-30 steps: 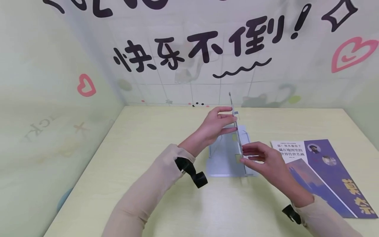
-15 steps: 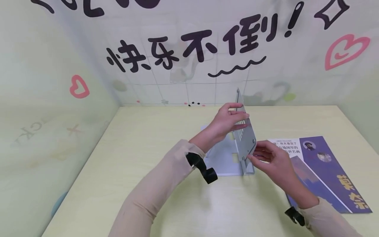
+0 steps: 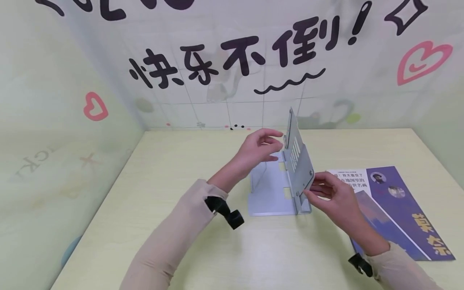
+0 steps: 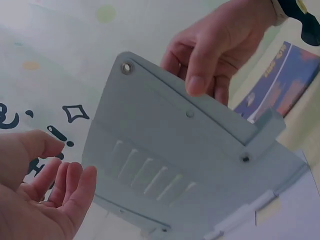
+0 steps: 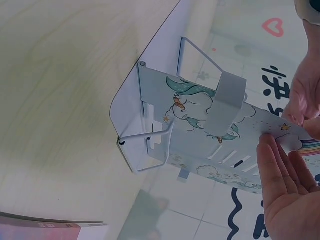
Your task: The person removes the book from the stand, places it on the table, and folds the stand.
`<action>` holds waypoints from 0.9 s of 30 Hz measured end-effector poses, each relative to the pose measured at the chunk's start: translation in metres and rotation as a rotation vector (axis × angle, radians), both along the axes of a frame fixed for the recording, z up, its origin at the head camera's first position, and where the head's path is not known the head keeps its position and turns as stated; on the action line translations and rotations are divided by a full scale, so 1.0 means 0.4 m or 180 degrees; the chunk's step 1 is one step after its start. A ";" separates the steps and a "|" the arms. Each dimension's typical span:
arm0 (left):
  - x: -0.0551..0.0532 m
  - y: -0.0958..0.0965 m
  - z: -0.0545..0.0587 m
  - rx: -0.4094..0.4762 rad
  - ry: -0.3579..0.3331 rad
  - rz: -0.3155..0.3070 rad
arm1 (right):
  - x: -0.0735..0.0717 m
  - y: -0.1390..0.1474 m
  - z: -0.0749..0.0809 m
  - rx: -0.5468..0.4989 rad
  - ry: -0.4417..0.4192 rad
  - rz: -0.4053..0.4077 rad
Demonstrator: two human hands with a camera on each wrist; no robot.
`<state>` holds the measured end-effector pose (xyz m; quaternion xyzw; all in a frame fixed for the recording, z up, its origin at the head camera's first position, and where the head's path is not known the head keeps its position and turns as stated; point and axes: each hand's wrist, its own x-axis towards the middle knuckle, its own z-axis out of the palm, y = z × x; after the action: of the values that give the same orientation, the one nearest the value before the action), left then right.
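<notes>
A pale metal book stand (image 3: 299, 163) stands on the table with its slotted panel raised nearly upright from the flat base plate (image 3: 270, 203). In the right wrist view its other face shows a unicorn-and-rainbow print (image 5: 192, 102), with wire loops and a small tab. My right hand (image 3: 335, 197) pinches the panel's near right edge between thumb and fingers, the thumb (image 4: 196, 82) on the slotted face. To the panel's left, my left hand (image 3: 255, 149) is in the air, fingers loosely bent, with nothing in it; a gap separates it from the panel in the left wrist view.
A purple and white book (image 3: 395, 209) lies flat on the table to the right, partly beneath my right forearm. Behind the table rises a printed backdrop (image 3: 217, 102). Dark straps (image 3: 224, 211) circle both sleeves.
The panel has turned so its slotted face shows and now stands nearly upright. My left hand has let go and drawn back leftward; the right keeps its pinch.
</notes>
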<state>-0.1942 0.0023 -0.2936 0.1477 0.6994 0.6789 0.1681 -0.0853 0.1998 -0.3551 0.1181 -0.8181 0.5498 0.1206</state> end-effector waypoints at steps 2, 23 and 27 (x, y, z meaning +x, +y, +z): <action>0.004 -0.030 -0.019 -0.0107 0.0108 0.0057 | 0.000 -0.001 0.001 -0.0008 0.0014 0.0006; 0.022 -0.136 -0.274 -0.0929 0.0114 0.0058 | 0.002 -0.008 0.000 0.0053 -0.0039 -0.0050; 0.022 -0.130 -0.284 -0.0917 0.0219 0.0026 | 0.003 -0.009 0.001 0.0046 -0.0045 -0.0044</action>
<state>-0.1855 -0.0497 -0.4072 0.1424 0.7955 0.5667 0.1607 -0.0841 0.1962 -0.3548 0.1094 -0.8237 0.5437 0.1178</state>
